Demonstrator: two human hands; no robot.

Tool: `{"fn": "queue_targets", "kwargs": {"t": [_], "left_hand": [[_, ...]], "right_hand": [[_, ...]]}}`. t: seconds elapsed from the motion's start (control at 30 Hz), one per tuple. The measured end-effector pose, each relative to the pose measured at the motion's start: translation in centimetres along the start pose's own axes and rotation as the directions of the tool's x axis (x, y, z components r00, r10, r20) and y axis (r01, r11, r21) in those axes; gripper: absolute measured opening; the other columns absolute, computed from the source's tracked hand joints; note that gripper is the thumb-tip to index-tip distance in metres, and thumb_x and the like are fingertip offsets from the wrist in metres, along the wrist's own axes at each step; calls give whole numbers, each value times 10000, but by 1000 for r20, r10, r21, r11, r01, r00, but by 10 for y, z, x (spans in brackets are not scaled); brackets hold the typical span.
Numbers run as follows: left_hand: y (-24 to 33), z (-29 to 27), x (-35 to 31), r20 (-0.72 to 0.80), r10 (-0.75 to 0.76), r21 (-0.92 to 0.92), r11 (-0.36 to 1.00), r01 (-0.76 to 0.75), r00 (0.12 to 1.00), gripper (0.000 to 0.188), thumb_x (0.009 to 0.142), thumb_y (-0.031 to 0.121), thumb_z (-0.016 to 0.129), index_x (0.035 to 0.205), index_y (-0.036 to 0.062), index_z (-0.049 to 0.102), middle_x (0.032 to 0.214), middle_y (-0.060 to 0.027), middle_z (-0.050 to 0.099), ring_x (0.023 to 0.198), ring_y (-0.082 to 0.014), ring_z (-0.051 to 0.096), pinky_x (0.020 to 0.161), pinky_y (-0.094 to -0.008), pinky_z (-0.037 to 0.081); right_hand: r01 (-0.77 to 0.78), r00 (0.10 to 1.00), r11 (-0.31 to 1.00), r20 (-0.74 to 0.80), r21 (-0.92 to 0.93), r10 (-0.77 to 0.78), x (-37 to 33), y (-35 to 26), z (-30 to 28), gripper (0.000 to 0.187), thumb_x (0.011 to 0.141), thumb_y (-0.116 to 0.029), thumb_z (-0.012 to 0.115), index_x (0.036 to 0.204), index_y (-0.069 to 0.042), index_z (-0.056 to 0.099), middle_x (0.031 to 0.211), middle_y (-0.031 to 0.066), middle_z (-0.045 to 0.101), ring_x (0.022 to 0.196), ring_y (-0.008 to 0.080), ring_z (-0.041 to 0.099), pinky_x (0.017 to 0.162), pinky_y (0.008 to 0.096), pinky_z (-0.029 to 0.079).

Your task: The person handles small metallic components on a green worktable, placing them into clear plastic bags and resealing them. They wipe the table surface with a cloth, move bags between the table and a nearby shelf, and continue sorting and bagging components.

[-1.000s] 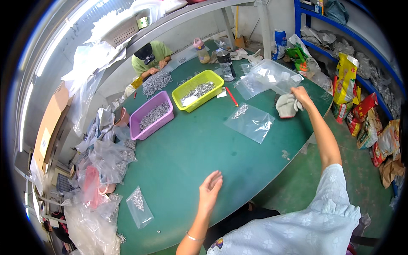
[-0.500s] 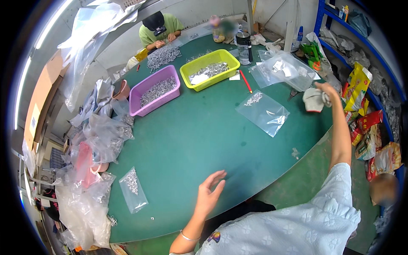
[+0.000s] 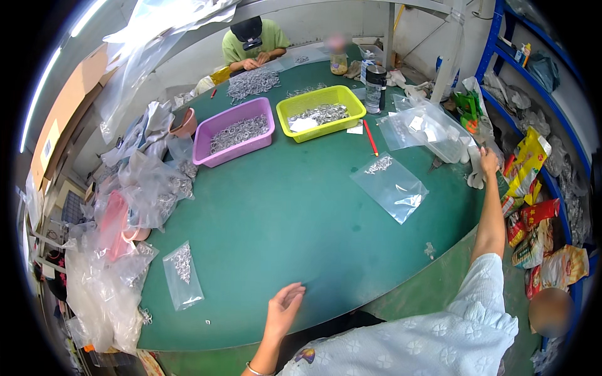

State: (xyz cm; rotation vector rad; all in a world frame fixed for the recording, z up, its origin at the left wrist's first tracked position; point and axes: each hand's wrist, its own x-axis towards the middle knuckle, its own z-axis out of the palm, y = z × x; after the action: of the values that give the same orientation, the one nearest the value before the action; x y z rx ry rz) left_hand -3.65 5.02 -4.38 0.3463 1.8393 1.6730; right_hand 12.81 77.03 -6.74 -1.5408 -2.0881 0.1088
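Head view: so the right hand [image 3: 489, 161] is way out at the table's right edge, on some whitish gloves [image 3: 475, 178] sitting right by that edge. Its fingers bend down toward them, but I honestly can't tell if they're pinching the fabric or just resting on it. The clear box [image 3: 453, 150] is just beside the gloves, on the far side of them, with plastic and white bits of paper around it.

Left hand [image 3: 282, 311] is at the near edge of the table [image 3: 282, 238], fingers loosely bent and a bit apart, thumb off to the side.

In from the right edge there's a flat clear bag [image 3: 398, 195] with small metal bits bunched at its far end, and a red pen [image 3: 371, 138] lying just past it. Toward the far edge you've got a purple basket [image 3: 241, 150] and a lime basket [image 3: 329, 130] near each other, both with metal pieces inside, plus a dark-lidded bottle [image 3: 374, 91] standing upright. A second small bag [image 3: 184, 276] lies near the left edge. A co-worker [image 3: 269, 39] is at the far edge, hands by a metal heap [image 3: 254, 84].
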Motion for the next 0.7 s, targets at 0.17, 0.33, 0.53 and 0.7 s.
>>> {"fn": "queue_targets", "kwargs": {"t": [0.17,0.33,0.53,0.7], "left_hand": [[-8,-4,-1,-25,-8,-6,1000,8,1000,272,841,19,528,1107,-40,520,1021,-122,596,957,-168,565,840,-265,438],[-3,-1,4,-33,-26,-25,999,25,999,260,841,2,512,1096,-49,523,1003,-114,597,930,-156,571,843,-259,434],[-7,-9,9,-67,-26,-13,1000,25,997,337,844,-7,501,1176,-37,454,1022,-120,585,928,-162,568,833,-260,431],[-10,-14,10,-130,-58,-31,998,54,990,384,850,-1,491,1222,-27,401,1039,-129,573,920,-168,567,816,-262,433]], "right_hand": [[-101,990,986,112,134,86,-32,-72,12,385,801,-316,535,873,62,554,775,212,600,680,311,601,590,427,458],[-248,933,888,342,387,112,-40,-105,8,212,759,-121,509,649,59,523,482,121,522,318,176,476,291,291,338],[-304,923,688,383,659,40,-6,-151,16,264,728,-153,468,555,43,511,448,118,511,312,174,439,298,297,311],[-258,951,689,304,677,58,28,-222,52,263,740,-161,472,638,64,561,550,139,576,392,175,512,359,281,387]]}}
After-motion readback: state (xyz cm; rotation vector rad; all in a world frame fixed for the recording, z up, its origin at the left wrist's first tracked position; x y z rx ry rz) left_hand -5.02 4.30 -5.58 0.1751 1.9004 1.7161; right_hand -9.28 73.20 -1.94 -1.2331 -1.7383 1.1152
